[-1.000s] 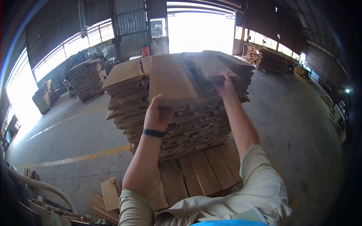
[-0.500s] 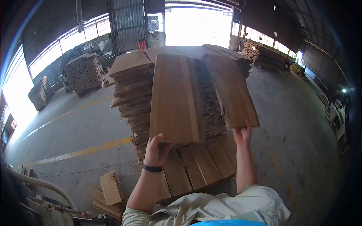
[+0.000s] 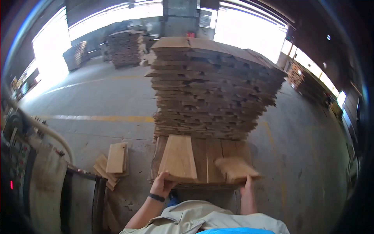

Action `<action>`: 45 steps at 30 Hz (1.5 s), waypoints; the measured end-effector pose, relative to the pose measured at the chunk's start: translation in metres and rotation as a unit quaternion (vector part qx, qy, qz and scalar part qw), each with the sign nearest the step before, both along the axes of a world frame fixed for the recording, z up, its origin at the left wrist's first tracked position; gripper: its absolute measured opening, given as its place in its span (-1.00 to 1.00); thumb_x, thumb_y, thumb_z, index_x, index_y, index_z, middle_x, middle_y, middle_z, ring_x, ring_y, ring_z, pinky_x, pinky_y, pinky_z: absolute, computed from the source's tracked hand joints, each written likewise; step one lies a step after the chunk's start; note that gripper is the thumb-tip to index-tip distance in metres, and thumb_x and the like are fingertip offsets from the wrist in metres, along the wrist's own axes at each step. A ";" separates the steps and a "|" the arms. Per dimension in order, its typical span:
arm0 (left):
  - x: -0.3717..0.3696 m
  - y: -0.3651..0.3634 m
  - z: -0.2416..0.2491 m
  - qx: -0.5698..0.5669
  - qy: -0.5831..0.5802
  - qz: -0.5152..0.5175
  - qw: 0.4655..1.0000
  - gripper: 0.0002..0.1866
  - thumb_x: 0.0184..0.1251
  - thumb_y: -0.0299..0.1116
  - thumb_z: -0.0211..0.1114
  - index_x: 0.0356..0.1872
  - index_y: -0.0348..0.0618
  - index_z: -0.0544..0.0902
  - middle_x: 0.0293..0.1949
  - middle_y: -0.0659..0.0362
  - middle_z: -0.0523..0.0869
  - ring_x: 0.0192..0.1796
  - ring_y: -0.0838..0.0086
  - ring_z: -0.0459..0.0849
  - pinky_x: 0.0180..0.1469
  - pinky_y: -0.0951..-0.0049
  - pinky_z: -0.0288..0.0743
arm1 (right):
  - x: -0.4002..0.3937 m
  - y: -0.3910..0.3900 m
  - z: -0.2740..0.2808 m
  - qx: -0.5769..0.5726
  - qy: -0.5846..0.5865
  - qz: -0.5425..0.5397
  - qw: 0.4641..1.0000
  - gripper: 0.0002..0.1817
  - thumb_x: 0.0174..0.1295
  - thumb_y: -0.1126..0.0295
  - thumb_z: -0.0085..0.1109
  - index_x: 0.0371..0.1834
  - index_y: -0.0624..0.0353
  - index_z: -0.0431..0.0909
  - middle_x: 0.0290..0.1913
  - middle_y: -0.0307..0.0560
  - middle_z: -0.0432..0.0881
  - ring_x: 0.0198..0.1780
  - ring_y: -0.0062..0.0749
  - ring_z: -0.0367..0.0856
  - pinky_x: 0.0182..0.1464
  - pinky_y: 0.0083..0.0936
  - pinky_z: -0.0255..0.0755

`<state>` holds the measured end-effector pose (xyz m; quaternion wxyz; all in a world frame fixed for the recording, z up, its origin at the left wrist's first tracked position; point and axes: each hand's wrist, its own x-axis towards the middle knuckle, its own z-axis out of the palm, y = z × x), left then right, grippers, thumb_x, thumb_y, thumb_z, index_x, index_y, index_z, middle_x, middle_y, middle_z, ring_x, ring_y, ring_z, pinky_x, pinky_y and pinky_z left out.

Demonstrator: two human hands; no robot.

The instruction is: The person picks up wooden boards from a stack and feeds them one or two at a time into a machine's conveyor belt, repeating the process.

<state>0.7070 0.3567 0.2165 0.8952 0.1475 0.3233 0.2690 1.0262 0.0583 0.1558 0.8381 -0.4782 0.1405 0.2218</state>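
My left hand [image 3: 162, 185] grips the near end of a pale wooden board [image 3: 178, 157], held low over a row of boards [image 3: 213, 148] lying flat on the floor pallet. My right hand [image 3: 247, 185] holds the near edge of a second, rougher board [image 3: 236, 168] to the right. A black band sits on my left wrist. Right behind both boards rises a tall stack of planks [image 3: 214, 89].
A small pile of short offcuts [image 3: 114, 162] lies on the concrete to the left. A machine with a pale hose [image 3: 46, 132] stands at the near left. More plank stacks [image 3: 124, 46] stand far back by bright doorways. A yellow floor line [image 3: 101, 117] runs leftward.
Both boards have come off the top of the tall stack and dropped to near floor level. My view has tilted down and shifted right.
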 end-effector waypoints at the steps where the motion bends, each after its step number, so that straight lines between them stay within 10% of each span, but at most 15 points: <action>1: -0.014 -0.011 -0.009 -0.008 -0.005 0.023 1.000 -0.58 0.30 -0.38 0.33 0.15 -0.22 0.50 0.07 0.02 0.65 0.15 0.09 0.65 0.15 -0.08 0.63 | -0.008 -0.011 -0.019 0.027 -0.001 0.043 0.999 -0.38 0.25 0.23 0.28 0.35 0.18 0.35 0.29 0.00 0.46 0.25 -0.12 0.52 0.27 -0.10 0.54; 9: -0.150 -0.083 -0.024 0.019 0.011 0.198 0.980 -0.43 0.24 -0.38 0.37 0.26 -0.26 0.42 0.16 -0.02 0.60 0.21 0.07 0.61 0.17 -0.07 0.61 | -0.062 0.005 -0.043 -0.069 0.067 0.243 0.965 -0.36 0.13 0.30 0.32 0.32 0.15 0.41 0.22 -0.05 0.56 0.23 -0.11 0.55 0.27 -0.11 0.49; 19: -0.314 -0.146 0.048 0.137 0.014 0.440 0.887 -0.33 0.16 -0.36 0.43 0.32 -0.22 0.39 0.19 0.04 0.59 0.22 0.20 0.62 0.17 0.11 0.64 | -0.193 0.125 0.027 0.091 -0.021 0.462 0.882 -0.39 0.20 0.34 0.24 0.36 0.19 0.37 0.26 -0.11 0.56 0.32 -0.23 0.51 0.40 -0.21 0.38; 29: -0.502 -0.197 0.013 0.115 0.138 0.601 0.778 -0.38 0.16 -0.31 0.47 0.25 -0.18 0.46 0.06 0.08 0.64 0.09 0.26 0.69 0.04 0.19 0.73 | -0.400 0.247 0.054 0.122 0.014 0.597 0.793 -0.40 0.18 0.33 0.29 0.31 0.21 0.39 0.15 -0.09 0.59 0.19 -0.26 0.60 0.24 -0.30 0.53; 38: -0.567 -0.248 -0.001 0.079 0.279 0.676 0.678 -0.43 0.20 -0.35 0.44 0.23 -0.26 0.47 -0.01 0.11 0.64 0.03 0.35 0.71 -0.06 0.32 0.72 | -0.514 0.311 0.007 0.101 -0.012 0.649 0.754 -0.37 0.21 0.40 0.26 0.37 0.24 0.32 0.20 -0.08 0.58 0.22 -0.19 0.60 0.31 -0.28 0.48; 45: -0.565 -0.249 -0.014 0.097 0.605 0.534 0.583 -0.25 0.19 -0.55 0.33 0.47 -0.22 0.32 0.27 -0.07 0.57 0.22 0.06 0.62 0.25 0.26 0.49 | -0.534 0.346 0.020 0.033 -0.323 0.699 0.638 -0.54 0.18 0.45 0.31 0.18 0.31 0.52 0.09 -0.05 0.63 0.14 -0.34 0.59 0.20 -0.42 0.43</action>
